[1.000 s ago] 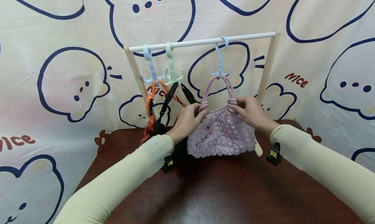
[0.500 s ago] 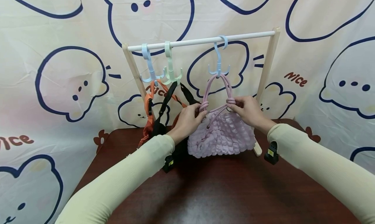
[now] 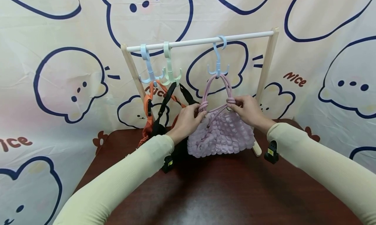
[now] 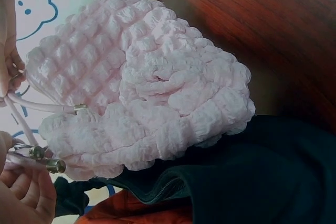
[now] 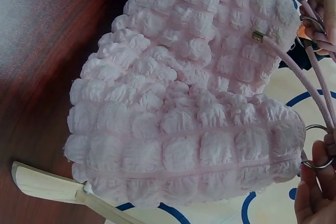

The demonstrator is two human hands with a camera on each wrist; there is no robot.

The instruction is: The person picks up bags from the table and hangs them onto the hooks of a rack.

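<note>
A puffy pink handbag [image 3: 220, 135] hangs by its cord handle [image 3: 209, 84] from a light blue hook [image 3: 218, 63]. My left hand [image 3: 186, 120] pinches the knotted cord at the handle's left base. On the other side, my right hand [image 3: 249, 110] grips the matching knot between thumb and fingers. The right wrist view shows a metal ring [image 5: 318, 164] by the right fingers, joining handle to bag. Metal-tipped cord ends [image 4: 56, 166] stick out by the left hand in the left wrist view. One loose cord end with a brass tip [image 5: 258, 36] lies against the bag's front.
Left of the pink bag, an orange bag [image 3: 148, 127] and a black bag [image 3: 158, 128] hang from a blue hook [image 3: 150, 75] and a green hook [image 3: 170, 75]. The rack's white rod [image 3: 194, 41] spans above. Its wooden foot [image 3: 257, 149] rests on the dark table [image 3: 223, 192].
The head view has shifted slightly, so the rack and bags appear a little further left. Both hands keep their hold on the knots.
</note>
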